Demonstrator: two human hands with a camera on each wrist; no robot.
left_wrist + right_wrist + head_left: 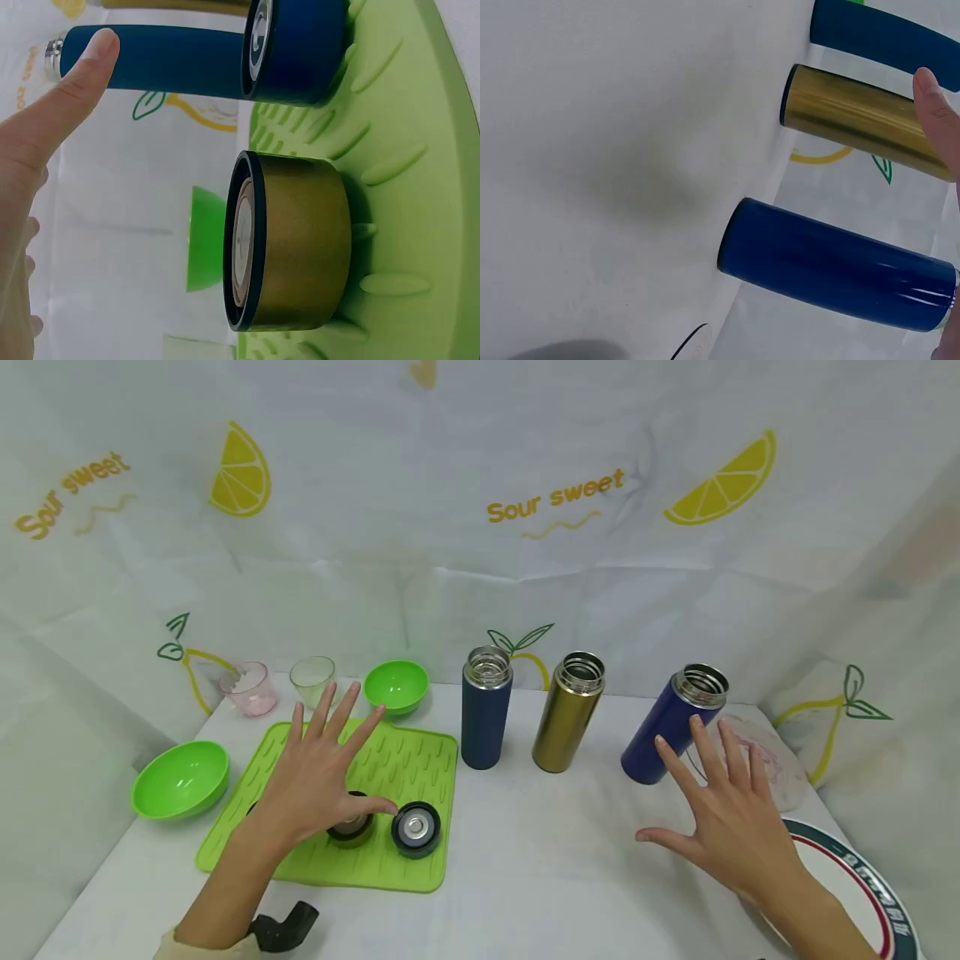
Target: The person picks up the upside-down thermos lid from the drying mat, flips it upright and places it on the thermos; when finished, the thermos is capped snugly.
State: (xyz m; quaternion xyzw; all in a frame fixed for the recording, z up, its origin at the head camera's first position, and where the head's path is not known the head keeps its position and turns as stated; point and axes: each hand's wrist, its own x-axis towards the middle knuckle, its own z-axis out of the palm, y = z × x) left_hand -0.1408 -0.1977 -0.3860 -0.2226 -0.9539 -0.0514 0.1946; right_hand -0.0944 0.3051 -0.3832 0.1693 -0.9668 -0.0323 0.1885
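Cloth (360,585): the words "Sour sweet" appear twice in orange in the head view — left inscription (72,485) rising steeply, right inscription (556,497) rising gently. Plate (832,872): pale characters (870,878) follow the dark rim band — not legible. Left wrist view: orange lettering (27,79) on the cloth, turned sideways and indistinct.

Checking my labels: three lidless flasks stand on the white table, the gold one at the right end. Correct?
Not quite: the head view shows the gold flask in the middle and the royal blue flask at the right end. All three stand lidless on the white table.
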